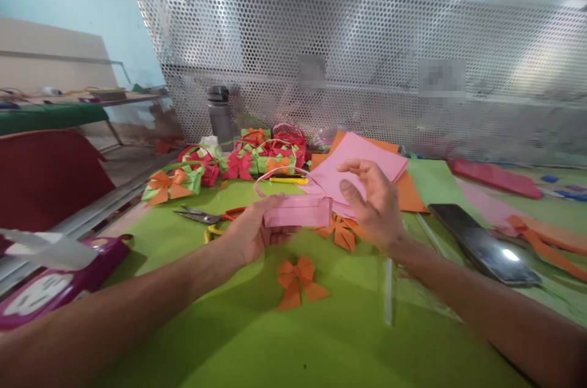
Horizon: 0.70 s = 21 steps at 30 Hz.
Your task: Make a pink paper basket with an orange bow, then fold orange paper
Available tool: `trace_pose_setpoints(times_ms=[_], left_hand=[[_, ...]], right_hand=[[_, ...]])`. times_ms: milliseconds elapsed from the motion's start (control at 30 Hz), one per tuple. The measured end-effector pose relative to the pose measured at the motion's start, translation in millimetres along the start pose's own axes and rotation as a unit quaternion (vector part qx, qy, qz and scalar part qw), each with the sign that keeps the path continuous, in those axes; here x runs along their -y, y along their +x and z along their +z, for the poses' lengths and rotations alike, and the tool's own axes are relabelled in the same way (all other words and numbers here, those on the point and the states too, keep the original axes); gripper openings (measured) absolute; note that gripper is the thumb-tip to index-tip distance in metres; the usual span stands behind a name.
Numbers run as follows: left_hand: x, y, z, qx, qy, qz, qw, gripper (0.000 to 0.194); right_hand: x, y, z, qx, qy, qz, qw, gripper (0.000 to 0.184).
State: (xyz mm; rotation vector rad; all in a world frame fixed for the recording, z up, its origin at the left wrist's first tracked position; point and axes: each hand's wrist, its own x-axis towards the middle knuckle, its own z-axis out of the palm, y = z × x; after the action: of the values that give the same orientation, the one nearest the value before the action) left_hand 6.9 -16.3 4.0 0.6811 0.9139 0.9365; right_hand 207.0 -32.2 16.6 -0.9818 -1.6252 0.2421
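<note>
My left hand (257,226) grips the left end of a small pink paper basket (298,212), thumb on top and fingers underneath. The basket has a thin looped paper handle (263,183) at its left and is held above the green table. Just right of it, my right hand (373,201) is raised with fingers curved and apart, nothing between them. One orange paper bow (300,281) lies on the table below the basket. Another orange bow (340,233) lies partly behind it. Scissors (206,215) with red handles rest by my left hand, partly hidden.
Finished red and green paper baskets (247,159) stand at the back, beside a grey bottle (221,116). Pink paper sheets (362,153) and a yellow cutter (288,179) lie ahead. A phone (481,244) is at right; a purple object (59,284) with a white bottle is at left.
</note>
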Motion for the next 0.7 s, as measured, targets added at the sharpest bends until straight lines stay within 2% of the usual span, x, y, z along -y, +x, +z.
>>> trace_pose_setpoints(times_ms=[100, 167, 300, 433, 533, 700], left_hand=[[0.7, 1.3, -2.0, 0.006, -0.002, 0.004, 1.000, 0.014], [1.1, 1.4, -1.9, 0.005, -0.002, 0.005, 1.000, 0.014], [0.5, -0.3, 0.1, 0.003, 0.002, 0.001, 1.000, 0.013], [-1.2, -2.8, 2.2, 0.005, 0.007, 0.004, 1.000, 0.015], [-2.3, -3.2, 2.4, 0.005, 0.009, 0.005, 1.000, 0.015], [-2.3, -0.6, -0.6, 0.019, 0.004, 0.003, 1.000, 0.015]], right_hand=[[2.3, -7.7, 0.4, 0.044, -0.154, -0.160, 0.974, 0.033], [1.3, -11.1, 2.7, 0.071, -0.218, -0.202, 0.952, 0.044], [-6.5, -7.7, 5.2, 0.075, -0.240, -0.190, 0.949, 0.052], [-12.0, -4.1, 7.3, 0.120, -0.224, -0.210, 0.944, 0.050], [-13.9, -5.9, 10.2, 0.146, -0.233, -0.200, 0.941, 0.053], [-16.6, -7.5, 11.2, 0.151, -0.197, -0.188, 0.950, 0.058]])
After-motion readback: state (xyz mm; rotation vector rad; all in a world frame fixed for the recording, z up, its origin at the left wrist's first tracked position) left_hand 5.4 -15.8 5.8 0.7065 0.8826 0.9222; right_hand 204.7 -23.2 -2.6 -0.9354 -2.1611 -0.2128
